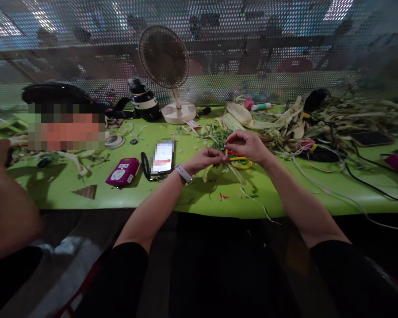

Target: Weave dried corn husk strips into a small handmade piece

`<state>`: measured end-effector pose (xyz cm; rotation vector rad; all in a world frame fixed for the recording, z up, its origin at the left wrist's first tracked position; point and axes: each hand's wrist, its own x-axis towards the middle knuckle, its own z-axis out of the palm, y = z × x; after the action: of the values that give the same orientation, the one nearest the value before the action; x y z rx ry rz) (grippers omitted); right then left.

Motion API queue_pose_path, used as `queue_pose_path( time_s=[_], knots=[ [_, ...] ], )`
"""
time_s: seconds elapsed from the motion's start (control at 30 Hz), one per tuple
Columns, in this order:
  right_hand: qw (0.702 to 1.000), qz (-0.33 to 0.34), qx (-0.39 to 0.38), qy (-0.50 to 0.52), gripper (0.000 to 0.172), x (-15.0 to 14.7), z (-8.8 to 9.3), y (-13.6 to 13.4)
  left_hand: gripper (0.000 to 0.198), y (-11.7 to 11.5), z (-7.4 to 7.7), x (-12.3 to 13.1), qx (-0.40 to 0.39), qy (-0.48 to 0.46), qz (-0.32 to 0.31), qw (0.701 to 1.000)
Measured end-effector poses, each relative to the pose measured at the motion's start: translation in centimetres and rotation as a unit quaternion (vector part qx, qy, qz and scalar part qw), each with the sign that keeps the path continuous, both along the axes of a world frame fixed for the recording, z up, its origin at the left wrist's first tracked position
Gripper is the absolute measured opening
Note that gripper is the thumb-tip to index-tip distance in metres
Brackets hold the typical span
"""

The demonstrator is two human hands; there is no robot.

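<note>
Over grn tbl (199,198), L hand (208,160)/R hand (248,144) pinch strip (227,153).

On a smooth green tabletop (199,198), a thin pale-green plant strip (227,152) is lying between the left hand (209,160) and right hand (247,145). From there, a round white fan (166,73) is standing at eleven o'clock, a black cylindrical bottle (144,101) at ten. A rectangular lit phone (162,158) is lying at nine, a rounded magenta pouch (123,172) beyond it; pale leafy husks (278,128) are spreading at two.
</note>
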<state>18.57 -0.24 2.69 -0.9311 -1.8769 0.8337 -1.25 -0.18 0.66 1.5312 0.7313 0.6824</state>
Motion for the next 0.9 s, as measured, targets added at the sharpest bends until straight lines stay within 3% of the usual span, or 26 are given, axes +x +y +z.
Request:
queue_pose_path(
  time_s=[0.07,0.17,0.27,0.37,0.47,0.6,0.67,0.77,0.9],
  knots=[
    [0.997,-0.034,0.065,-0.016,0.033,-0.3,-0.1,-0.1,0.034,0.0,-0.1,0.1,-0.013,-0.005,0.0,1.0],
    [0.98,-0.131,0.144,-0.048,0.046,-0.2,-0.2,0.1,0.035,0.4,-0.4,0.3,-0.022,-0.063,0.068,0.995],
    [0.963,-0.226,0.137,-0.045,0.052,0.3,-0.3,0.5,0.036,0.8,-0.7,0.3,-0.028,-0.132,0.142,0.981],
    [0.951,-0.284,0.12,-0.026,0.054,0.6,-0.1,0.5,0.033,0.9,-0.7,0.4,-0.027,-0.156,0.168,0.973],
    [0.967,-0.242,0.023,-0.075,0.056,0.4,0.4,0.0,0.032,0.9,-0.6,0.5,-0.024,-0.169,0.173,0.97],
    [0.985,-0.059,-0.129,-0.097,0.06,0.1,0.8,-0.3,0.031,0.7,-0.4,0.6,-0.031,-0.176,0.179,0.967],
    [0.988,-0.028,-0.14,-0.066,0.059,0.1,0.7,-0.2,0.033,0.7,-0.3,0.6,-0.047,-0.177,0.168,0.969],
    [0.991,-0.043,-0.122,-0.041,0.056,0.2,0.4,0.2,0.035,0.6,-0.2,0.6,-0.067,-0.178,0.157,0.969],
    [0.994,-0.065,-0.082,-0.023,0.053,0.5,0.3,0.5,0.028,0.5,-0.1,0.6,-0.052,-0.18,0.19,0.964]
  ],
)
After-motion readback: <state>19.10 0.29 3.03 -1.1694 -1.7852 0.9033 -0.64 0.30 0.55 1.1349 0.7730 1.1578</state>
